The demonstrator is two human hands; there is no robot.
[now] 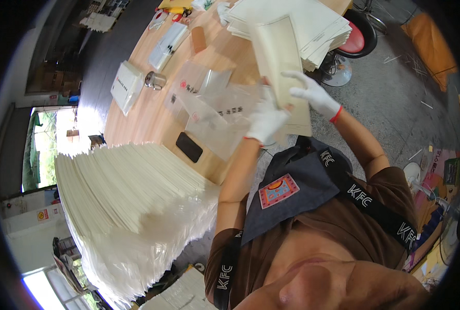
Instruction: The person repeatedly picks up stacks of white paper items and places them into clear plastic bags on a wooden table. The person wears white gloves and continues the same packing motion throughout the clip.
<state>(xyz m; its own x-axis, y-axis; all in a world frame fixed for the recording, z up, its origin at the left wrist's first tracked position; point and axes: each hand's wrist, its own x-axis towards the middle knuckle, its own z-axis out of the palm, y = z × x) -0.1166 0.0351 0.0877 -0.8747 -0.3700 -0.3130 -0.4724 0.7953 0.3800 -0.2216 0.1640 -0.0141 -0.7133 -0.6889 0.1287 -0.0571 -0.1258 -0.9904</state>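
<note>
My left hand (pixel 269 119), in a white glove with a red cuff, is closed round the lower left edge of some cream paper sheets (pixel 277 49). The sheets stand up from the hand and blur at the upper left edge. My right hand (pixel 315 96), gloved the same way, lies at their right edge with its fingers spread, fingertips over the paper. Below my left hand, several translucent printed plastic bags (pixel 217 121) lie overlapping on the wooden table (pixel 137 116). Another cream sheet (pixel 299 121) shows between my hands and the apron.
Sheet stacks (pixel 318 26) stand at the table's far right, by a red-seated stool (pixel 355 39). A tall plastic-wrapped paper pile (pixel 131 201) rises at left. A black phone (pixel 189 147), metal cup (pixel 155 80), white packet (pixel 127 87) and clear box (pixel 168 46) lie on the table.
</note>
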